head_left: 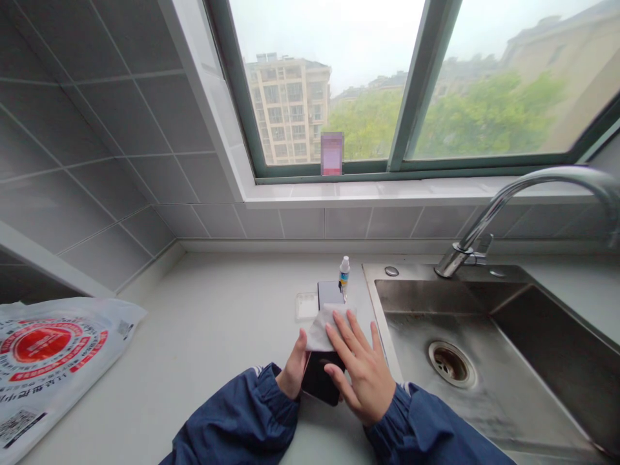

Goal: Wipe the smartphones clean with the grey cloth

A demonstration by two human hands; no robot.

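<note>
A black phone (pixel 320 381) lies on the pale counter (pixel 217 336), just left of the sink. My left hand (pixel 294 369) grips its left edge. My right hand (pixel 361 368) lies flat on top, fingers spread, pressing a white wipe (pixel 323 328) onto the phone's screen. The far end of the phone (pixel 330 292) sticks out beyond the wipe. A small white dropper bottle (pixel 344 270) stands upright just behind the phone. A small clear square packet (pixel 307 306) lies on the counter beside the phone's far left corner.
A steel sink (pixel 484 336) with a drain (pixel 449 361) fills the right side, and a curved tap (pixel 523 200) arches over it. A white plastic bag with red print (pixel 48 361) lies at the left. A tiled wall and window sill (pixel 387 190) run behind.
</note>
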